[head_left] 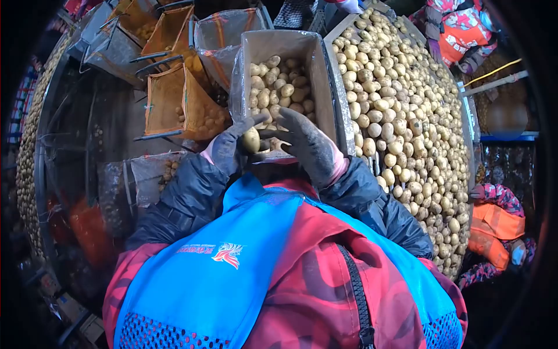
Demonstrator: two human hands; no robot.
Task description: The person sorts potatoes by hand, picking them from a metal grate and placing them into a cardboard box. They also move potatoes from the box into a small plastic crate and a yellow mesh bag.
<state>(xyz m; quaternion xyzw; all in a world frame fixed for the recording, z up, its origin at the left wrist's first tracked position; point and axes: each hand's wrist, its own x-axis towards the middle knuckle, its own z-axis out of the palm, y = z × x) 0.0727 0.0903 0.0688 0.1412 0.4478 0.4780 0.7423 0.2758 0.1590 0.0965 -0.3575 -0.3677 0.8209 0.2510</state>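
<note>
My left hand (231, 142), in a dark glove, holds a potato (251, 140) at the near edge of a lined box (324, 87). More potatoes (279, 93) lie inside that box. My right hand (305, 142), also gloved, is over the box's near right corner with its fingers spread and pointing left, close to the held potato. Nothing shows in its grasp. To the right of the box, a wide belt or table carries a thick layer of potatoes (401, 116).
Orange mesh bags (165, 102) hang on metal frames at the left, with a clear bag (148, 177) of potatoes below them. Co-workers in orange vests are at the upper right (465, 41) and lower right (494, 230). A metal rail (349, 110) edges the potato layer.
</note>
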